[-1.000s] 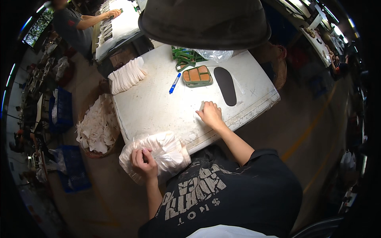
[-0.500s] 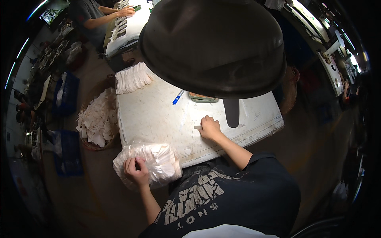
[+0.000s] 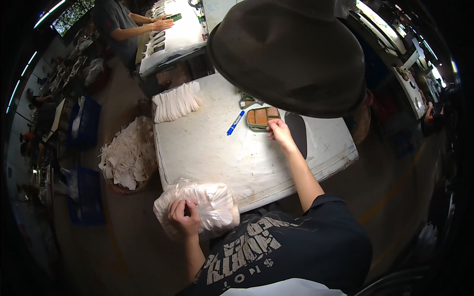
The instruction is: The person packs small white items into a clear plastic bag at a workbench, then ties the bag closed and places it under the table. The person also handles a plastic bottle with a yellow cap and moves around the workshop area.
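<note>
My right hand (image 3: 280, 132) is at the right edge of a green-rimmed cutting die (image 3: 256, 116) with brown padding inside, its fingers closed on that edge. A second green die (image 3: 247, 101) lies just behind, partly hidden by the lamp shade. Beside my right forearm rests a dark, flat, rounded strip (image 3: 296, 129), also partly covered by the shade. At the table's near left corner, my left hand (image 3: 185, 217) curls on a clear plastic bag (image 3: 212, 192) packed with white pieces. A blue marker (image 3: 236, 123) lies left of the dies.
A large black lamp shade (image 3: 291, 59) overhangs the worn white table (image 3: 207, 153). White pieces stand in a row (image 3: 177, 102) at its far left. A basket of white scraps (image 3: 128, 158) and blue crates (image 3: 84, 192) are left. Another person's hands (image 3: 163, 23) work at a far table.
My right hand has moved away from me, from the bare tabletop to the die. The small grey piece by its fingers no longer shows. The view has shifted, revealing more of the dies.
</note>
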Motion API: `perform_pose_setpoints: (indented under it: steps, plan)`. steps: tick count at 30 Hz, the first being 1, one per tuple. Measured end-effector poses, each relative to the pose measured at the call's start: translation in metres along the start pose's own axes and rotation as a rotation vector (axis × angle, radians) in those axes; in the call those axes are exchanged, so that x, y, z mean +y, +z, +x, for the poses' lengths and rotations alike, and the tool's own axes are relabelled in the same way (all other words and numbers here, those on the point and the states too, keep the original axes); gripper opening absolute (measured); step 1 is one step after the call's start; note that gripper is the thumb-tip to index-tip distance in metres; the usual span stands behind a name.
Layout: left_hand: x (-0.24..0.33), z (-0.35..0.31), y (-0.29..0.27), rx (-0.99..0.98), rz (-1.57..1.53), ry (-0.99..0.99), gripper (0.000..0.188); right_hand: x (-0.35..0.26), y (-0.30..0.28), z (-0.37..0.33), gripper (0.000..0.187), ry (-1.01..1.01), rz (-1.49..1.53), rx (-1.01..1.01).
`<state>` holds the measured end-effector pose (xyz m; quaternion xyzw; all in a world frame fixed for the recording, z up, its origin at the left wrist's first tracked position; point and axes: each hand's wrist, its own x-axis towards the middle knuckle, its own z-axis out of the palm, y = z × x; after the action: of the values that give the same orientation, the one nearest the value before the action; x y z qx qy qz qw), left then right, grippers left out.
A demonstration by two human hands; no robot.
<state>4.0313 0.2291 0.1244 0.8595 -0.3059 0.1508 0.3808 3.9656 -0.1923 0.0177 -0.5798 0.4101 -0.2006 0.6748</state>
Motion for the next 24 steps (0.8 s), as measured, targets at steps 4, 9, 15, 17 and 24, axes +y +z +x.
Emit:
perform_pose_setpoints:
  steps: [4, 9, 15, 17, 24]
  plan:
    - [-0.023, 0.009, -0.022, -0.076, -0.138, 0.094, 0.022, 0.008, 0.050, -0.074, 0.018, 0.085, 0.006, -0.179]
    - [-0.083, 0.016, -0.057, -0.158, -0.240, 0.182, 0.024, -0.072, 0.156, -0.193, 0.016, -0.364, 0.177, -0.374]
    - [-0.171, -0.003, -0.074, -0.166, -0.318, 0.115, 0.019, -0.198, 0.265, -0.348, 0.023, -1.230, 0.129, -0.848]
    - [-0.183, -0.011, -0.078, -0.173, -0.332, 0.119, 0.018, -0.215, 0.291, -0.373, 0.032, -1.422, 0.145, -0.994]
    - [-0.186, -0.031, -0.092, -0.119, -0.329, 0.143, 0.017, -0.227, 0.317, -0.416, 0.034, -1.511, 0.090, -1.070]
